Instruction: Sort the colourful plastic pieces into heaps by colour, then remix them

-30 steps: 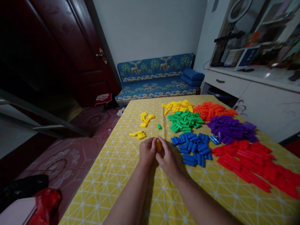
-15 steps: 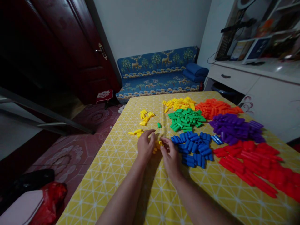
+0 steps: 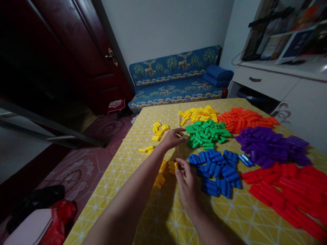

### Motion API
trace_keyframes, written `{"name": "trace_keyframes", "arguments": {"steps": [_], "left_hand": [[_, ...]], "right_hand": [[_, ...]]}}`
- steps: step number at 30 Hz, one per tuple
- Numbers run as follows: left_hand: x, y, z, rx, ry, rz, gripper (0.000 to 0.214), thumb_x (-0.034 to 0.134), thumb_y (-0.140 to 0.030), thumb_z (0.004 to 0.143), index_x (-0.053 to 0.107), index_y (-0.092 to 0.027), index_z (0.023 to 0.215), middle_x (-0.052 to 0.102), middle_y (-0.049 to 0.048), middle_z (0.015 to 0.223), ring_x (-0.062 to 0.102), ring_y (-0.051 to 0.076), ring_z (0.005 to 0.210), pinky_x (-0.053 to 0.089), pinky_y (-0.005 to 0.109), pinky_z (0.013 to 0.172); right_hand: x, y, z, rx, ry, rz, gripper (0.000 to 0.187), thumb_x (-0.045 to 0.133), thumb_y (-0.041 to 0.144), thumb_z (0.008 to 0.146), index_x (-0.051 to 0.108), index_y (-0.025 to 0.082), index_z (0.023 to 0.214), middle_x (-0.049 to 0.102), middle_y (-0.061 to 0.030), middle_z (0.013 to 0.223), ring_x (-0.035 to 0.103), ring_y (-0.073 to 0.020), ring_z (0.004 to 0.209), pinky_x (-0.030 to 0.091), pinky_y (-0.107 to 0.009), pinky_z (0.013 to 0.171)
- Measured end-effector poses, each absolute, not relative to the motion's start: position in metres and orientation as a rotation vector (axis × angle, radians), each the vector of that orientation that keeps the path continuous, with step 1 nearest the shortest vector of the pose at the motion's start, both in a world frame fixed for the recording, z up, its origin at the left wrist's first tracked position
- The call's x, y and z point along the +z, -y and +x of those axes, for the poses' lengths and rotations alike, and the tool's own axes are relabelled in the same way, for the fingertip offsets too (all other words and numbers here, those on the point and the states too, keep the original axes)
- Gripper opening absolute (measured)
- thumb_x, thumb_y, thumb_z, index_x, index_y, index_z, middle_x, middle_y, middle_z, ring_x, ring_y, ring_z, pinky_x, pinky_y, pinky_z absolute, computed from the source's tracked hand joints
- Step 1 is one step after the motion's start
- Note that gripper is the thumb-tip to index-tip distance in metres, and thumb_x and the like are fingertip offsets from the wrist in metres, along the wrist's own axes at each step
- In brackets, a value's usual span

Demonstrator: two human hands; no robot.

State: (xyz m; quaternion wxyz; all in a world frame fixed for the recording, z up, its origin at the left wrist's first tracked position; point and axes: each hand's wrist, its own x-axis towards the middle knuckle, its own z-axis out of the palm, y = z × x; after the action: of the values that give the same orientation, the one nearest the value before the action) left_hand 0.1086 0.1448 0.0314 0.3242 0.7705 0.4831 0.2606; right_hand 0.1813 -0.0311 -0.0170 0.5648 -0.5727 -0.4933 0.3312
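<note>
My left hand (image 3: 173, 137) reaches forward over the yellow tablecloth (image 3: 133, 163), fingers pinched together just left of the green pile (image 3: 207, 133); what it grips is hidden. My right hand (image 3: 186, 178) stays near me and pinches a small yellow piece (image 3: 176, 165). Joined yellow pieces (image 3: 160, 177) lie beside it, partly under my left forearm. Loose yellow pieces (image 3: 159, 129) and another small yellow group (image 3: 145, 148) lie to the left. The blue pile (image 3: 217, 167) sits right of my right hand.
Sorted piles fill the table's right side: yellow (image 3: 201, 114), orange (image 3: 242, 119), purple (image 3: 270, 144), red (image 3: 288, 187). The table's left edge drops to a tiled floor with a red bag (image 3: 60, 216). A blue sofa (image 3: 176, 81), a dark door (image 3: 76, 51) and a white cabinet (image 3: 281, 88) stand behind.
My hands came apart. The left hand moved forward to where a single green piece lay, and that piece no longer shows. The right hand stayed with a yellow piece. The camera tilted down.
</note>
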Motion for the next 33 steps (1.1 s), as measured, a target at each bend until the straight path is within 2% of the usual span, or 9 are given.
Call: {"name": "trace_keyframes", "arguments": {"steps": [3,5,8,11,17,21,24,28,33], "left_hand": [[0.041,-0.167,0.093,0.824,-1.069,2.093,0.047,0.062,-0.036,0.086,0.059,-0.021,0.130,0.070,0.0084,0.115,0.067,0.020,0.102,0.052,0.031,0.089],[0.040,-0.185,0.074,0.947,-1.374,2.216,0.043,0.064,-0.040,0.085,0.065,-0.020,0.123,0.065,0.0107,0.126,0.059,0.025,0.118,0.045,0.036,0.102],[0.026,-0.208,0.043,0.719,-1.903,2.168,0.058,0.068,-0.051,0.079,0.059,-0.026,0.132,0.050,0.0121,0.144,0.049,0.032,0.131,0.039,0.046,0.109],[0.005,-0.220,0.028,0.465,-1.955,2.171,0.065,0.068,-0.058,0.076,0.057,-0.029,0.134,0.038,0.0119,0.153,0.039,0.036,0.139,0.034,0.051,0.111],[0.003,-0.204,0.032,0.502,-1.482,2.414,0.053,0.075,-0.038,0.071,0.066,-0.020,0.121,0.051,0.0128,0.143,0.051,0.029,0.129,0.037,0.042,0.111],[0.027,-0.161,0.033,0.446,-1.159,2.425,0.051,0.078,-0.026,0.064,0.070,-0.021,0.115,0.060,0.0129,0.133,0.056,0.027,0.123,0.041,0.038,0.108],[0.047,-0.117,0.027,0.384,-1.050,2.369,0.048,0.075,-0.024,0.068,0.070,-0.025,0.115,0.067,0.0087,0.122,0.062,0.025,0.114,0.045,0.037,0.103],[0.065,-0.063,0.013,0.474,-1.072,2.234,0.041,0.067,-0.029,0.079,0.068,-0.027,0.119,0.071,0.0060,0.117,0.067,0.023,0.106,0.049,0.034,0.097],[0.042,-0.037,-0.017,1.016,-1.514,2.170,0.038,0.060,-0.037,0.085,0.066,-0.024,0.120,0.060,0.0089,0.133,0.054,0.025,0.126,0.039,0.038,0.110]], "right_hand": [[-0.014,0.032,0.182,0.787,1.166,-1.360,0.032,0.048,0.032,0.088,0.063,0.020,0.113,0.069,-0.0082,0.108,0.065,-0.0201,0.090,0.052,-0.031,0.077],[-0.011,0.032,0.182,0.790,1.172,-1.351,0.030,0.048,0.031,0.089,0.063,0.020,0.112,0.070,-0.0082,0.107,0.065,-0.0195,0.089,0.052,-0.030,0.076],[-0.006,0.032,0.183,0.777,1.200,-1.350,0.029,0.048,0.030,0.089,0.063,0.019,0.111,0.070,-0.0079,0.103,0.066,-0.0189,0.086,0.052,-0.029,0.074],[-0.003,0.032,0.183,0.743,1.232,-1.353,0.029,0.047,0.029,0.089,0.063,0.018,0.111,0.070,-0.0077,0.100,0.065,-0.0187,0.085,0.053,-0.028,0.073],[-0.011,0.029,0.185,0.678,1.236,-1.357,0.031,0.049,0.027,0.089,0.061,0.020,0.117,0.067,-0.0094,0.112,0.064,-0.0200,0.094,0.053,-0.032,0.079],[-0.017,0.026,0.185,0.722,1.194,-1.319,0.035,0.049,0.026,0.088,0.057,0.020,0.122,0.062,-0.0118,0.123,0.061,-0.0218,0.107,0.053,-0.035,0.086],[-0.018,0.024,0.185,0.745,1.158,-1.295,0.035,0.049,0.027,0.088,0.057,0.020,0.122,0.062,-0.0128,0.123,0.060,-0.0229,0.110,0.053,-0.037,0.086],[-0.019,0.023,0.186,0.780,1.153,-1.271,0.036,0.050,0.030,0.088,0.057,0.020,0.122,0.061,-0.0126,0.124,0.058,-0.0235,0.112,0.052,-0.040,0.090],[-0.021,0.022,0.187,0.774,1.186,-1.275,0.038,0.048,0.031,0.088,0.057,0.018,0.123,0.062,-0.0131,0.124,0.059,-0.0241,0.112,0.050,-0.043,0.095]]}}
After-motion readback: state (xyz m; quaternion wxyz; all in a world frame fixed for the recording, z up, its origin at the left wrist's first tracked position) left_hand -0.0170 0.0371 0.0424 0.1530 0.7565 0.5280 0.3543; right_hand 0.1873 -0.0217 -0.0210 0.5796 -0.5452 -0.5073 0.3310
